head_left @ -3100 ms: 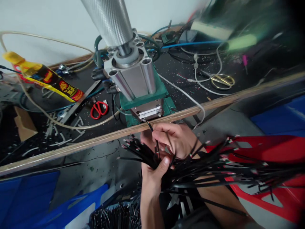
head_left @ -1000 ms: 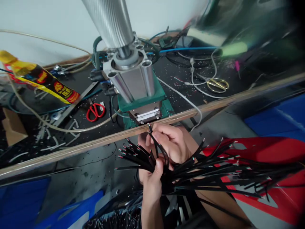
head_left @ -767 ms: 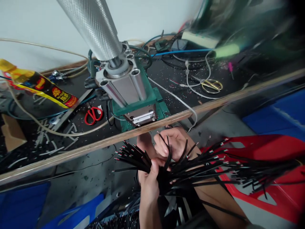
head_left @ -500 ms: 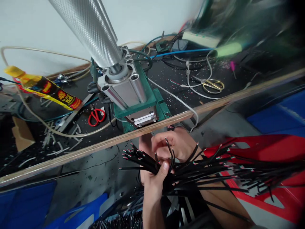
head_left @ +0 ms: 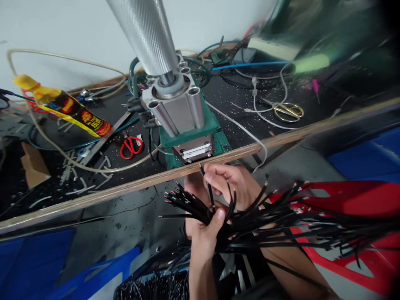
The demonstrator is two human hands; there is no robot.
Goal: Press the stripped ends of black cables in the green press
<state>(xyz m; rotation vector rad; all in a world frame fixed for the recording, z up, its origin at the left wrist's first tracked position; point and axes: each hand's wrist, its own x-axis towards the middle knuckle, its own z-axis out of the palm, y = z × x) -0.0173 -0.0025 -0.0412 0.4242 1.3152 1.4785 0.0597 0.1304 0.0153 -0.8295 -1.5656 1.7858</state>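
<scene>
Head view. My left hand (head_left: 203,233) is closed around the middle of a thick bundle of black wires (head_left: 268,225), thumb pressed over the top; the bundle fans out to both sides, its stripped ends showing red, white and green tips. The longer part of the fan spreads right, over a red plastic crate (head_left: 368,200).

My right hand (head_left: 233,185) sits just beyond the left, below the near edge of the tabletop (head_left: 93,200). Its fingers (head_left: 215,173) are pinched shut on a single black wire (head_left: 206,183), whose upper end points at the front plate of the press. More loose wires curl through the same hand.

The pneumatic press (head_left: 184,121) stands on a green base at the near edge of the tabletop, directly above my hands. Its aluminium cylinder block carries a ribbed silver hose (head_left: 143,29) rising out of frame.

Left of the press lie red-handled scissors (head_left: 131,146) and a yellow, black and red packet (head_left: 67,110); its printed lettering is too blurred to read. Far right on the tabletop lie gold-handled scissors (head_left: 289,111) among white and blue cables. Cut wire scraps litter the left part of the tabletop.

Blue bins (head_left: 37,258) sit low at the left, and a container of black wire pieces (head_left: 153,285) lies below my left forearm.
</scene>
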